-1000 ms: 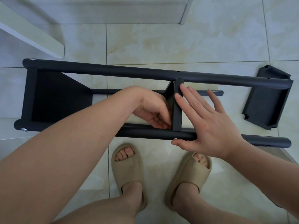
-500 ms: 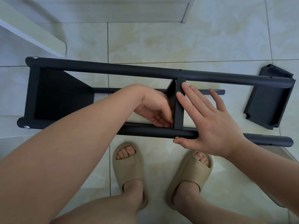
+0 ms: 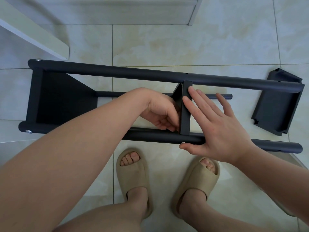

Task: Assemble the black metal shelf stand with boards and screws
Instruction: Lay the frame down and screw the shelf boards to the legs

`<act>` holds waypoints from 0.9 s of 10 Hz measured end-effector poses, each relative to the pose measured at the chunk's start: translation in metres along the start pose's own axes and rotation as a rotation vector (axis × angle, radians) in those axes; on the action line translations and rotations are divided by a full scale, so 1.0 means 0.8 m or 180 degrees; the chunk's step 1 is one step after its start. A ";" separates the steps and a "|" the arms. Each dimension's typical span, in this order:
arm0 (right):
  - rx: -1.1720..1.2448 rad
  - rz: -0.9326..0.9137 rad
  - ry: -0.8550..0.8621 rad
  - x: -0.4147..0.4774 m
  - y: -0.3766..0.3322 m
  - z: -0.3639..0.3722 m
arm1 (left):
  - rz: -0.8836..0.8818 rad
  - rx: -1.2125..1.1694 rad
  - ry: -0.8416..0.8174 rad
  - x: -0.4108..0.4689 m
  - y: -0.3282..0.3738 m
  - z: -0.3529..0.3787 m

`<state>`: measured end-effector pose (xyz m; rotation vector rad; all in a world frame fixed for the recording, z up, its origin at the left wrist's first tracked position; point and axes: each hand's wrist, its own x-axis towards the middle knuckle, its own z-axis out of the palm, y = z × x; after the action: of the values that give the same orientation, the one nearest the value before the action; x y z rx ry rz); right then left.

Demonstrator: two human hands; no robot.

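Note:
The black metal stand [image 3: 117, 73] lies on its side on the tiled floor, with long tubes running left to right. One black board [image 3: 63, 99] is fixed at its left end. A second black board [image 3: 185, 113] stands between the near and far tubes at the middle. My left hand [image 3: 160, 113] reaches inside the frame with fingers curled against the left face of this middle board; what they hold is hidden. My right hand [image 3: 215, 126] lies flat with straight fingers against the board's right side and the near tube, its thumb beside a silver screw [image 3: 183, 143].
A loose black board [image 3: 277, 104] lies on the floor at the right end of the stand. A white furniture edge [image 3: 33, 30] juts in at the top left. My two feet in beige slippers [image 3: 132, 174] stand just in front of the near tube.
Hands and stand hold nearly the same pose. My right thumb has settled beside the screw on the near tube.

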<state>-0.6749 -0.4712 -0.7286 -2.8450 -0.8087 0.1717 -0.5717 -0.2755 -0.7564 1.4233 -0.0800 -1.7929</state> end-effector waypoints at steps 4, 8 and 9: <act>-0.0001 -0.0011 0.0054 0.000 0.000 0.000 | 0.0000 -0.0037 0.0034 0.000 0.000 0.001; 0.0012 -0.0021 0.0083 0.000 0.000 0.002 | -0.0018 -0.0055 0.0007 0.002 -0.001 0.001; 0.0004 -0.0017 0.0077 0.000 0.000 0.002 | -0.0104 0.0194 0.0039 0.002 0.000 0.003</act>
<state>-0.6754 -0.4713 -0.7304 -2.8380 -0.8108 0.1369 -0.5734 -0.2774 -0.7571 1.4862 -0.1062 -1.8218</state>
